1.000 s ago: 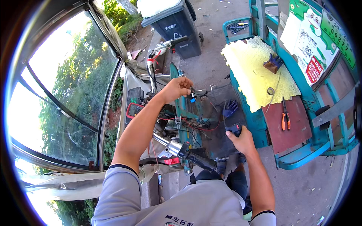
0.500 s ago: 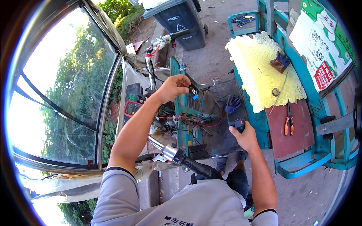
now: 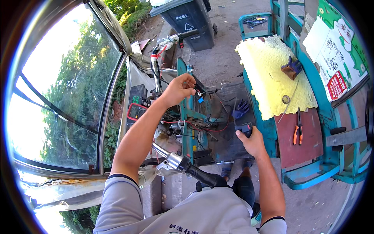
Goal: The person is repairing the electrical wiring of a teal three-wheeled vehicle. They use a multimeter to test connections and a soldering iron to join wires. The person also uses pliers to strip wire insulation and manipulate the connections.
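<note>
My left hand point(image 3: 179, 89) pinches a small connector with a blue piece point(image 3: 200, 98) on the wiring of an open electric vehicle's front panel point(image 3: 189, 117). Red and black wires point(image 3: 202, 126) hang loose below it. My right hand point(image 3: 252, 140) is shut on a small black device point(image 3: 245, 128), held lower and to the right of the panel. The near handlebar grip point(image 3: 202, 177) crosses below my left forearm. A red-edged meter point(image 3: 135, 111) sits left of the steering column.
A curved windshield point(image 3: 70, 97) fills the left. To the right is a teal cart point(image 3: 311, 171) with a yellow foam mat point(image 3: 269, 78), orange-handled pliers point(image 3: 298, 130), a tape roll point(image 3: 286, 99) and gloves. A dark wheeled bin point(image 3: 187, 21) stands behind.
The view has shifted a little. My left hand stays at the connector, and my right hand with the black device has risen slightly toward the panel.
</note>
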The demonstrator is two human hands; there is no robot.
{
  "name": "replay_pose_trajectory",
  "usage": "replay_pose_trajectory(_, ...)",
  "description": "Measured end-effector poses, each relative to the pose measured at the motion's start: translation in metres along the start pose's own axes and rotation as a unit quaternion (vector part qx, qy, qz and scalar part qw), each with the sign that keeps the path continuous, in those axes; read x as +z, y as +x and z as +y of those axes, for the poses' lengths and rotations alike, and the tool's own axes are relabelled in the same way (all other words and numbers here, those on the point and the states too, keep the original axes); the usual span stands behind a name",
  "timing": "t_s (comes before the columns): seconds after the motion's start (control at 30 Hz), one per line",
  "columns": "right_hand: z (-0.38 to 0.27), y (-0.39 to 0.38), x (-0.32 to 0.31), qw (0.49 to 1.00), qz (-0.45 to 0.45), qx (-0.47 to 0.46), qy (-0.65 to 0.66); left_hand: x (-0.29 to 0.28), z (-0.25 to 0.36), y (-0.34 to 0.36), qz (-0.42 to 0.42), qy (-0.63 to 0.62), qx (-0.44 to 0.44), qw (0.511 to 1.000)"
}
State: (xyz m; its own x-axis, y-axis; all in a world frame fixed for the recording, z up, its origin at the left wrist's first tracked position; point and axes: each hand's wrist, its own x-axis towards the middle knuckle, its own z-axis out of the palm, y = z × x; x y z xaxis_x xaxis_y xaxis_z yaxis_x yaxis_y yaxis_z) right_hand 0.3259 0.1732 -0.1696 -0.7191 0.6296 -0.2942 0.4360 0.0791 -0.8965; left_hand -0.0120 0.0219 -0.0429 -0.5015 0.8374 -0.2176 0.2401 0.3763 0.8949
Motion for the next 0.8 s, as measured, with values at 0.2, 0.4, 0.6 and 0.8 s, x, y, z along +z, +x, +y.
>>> replay_pose_trajectory(0.2, 0.0, 0.006, 0.003, 1.0, 0.008, -0.009, 0.008, 0.001, 0.0, 0.001, 0.003, 0.05, 0.011, 0.999)
replay_pose_trajectory(0.4, -0.005, 0.012, 0.007, 1.0, -0.004, 0.016, 0.023, -0.001, -0.008, 0.001, 0.018, 0.077, 0.024, 0.997)
replay_pose_trajectory(0.6, 0.008, 0.02, 0.016, 0.999, 0.014, -0.042, 0.024, 0.002, -0.008, 0.001, 0.038, 0.101, 0.036, 0.994)
replay_pose_trajectory(0.8, 0.006, 0.023, 0.02, 0.999, 0.007, -0.045, 0.022, 0.002, -0.009, 0.0, 0.061, 0.082, 0.031, 0.994)
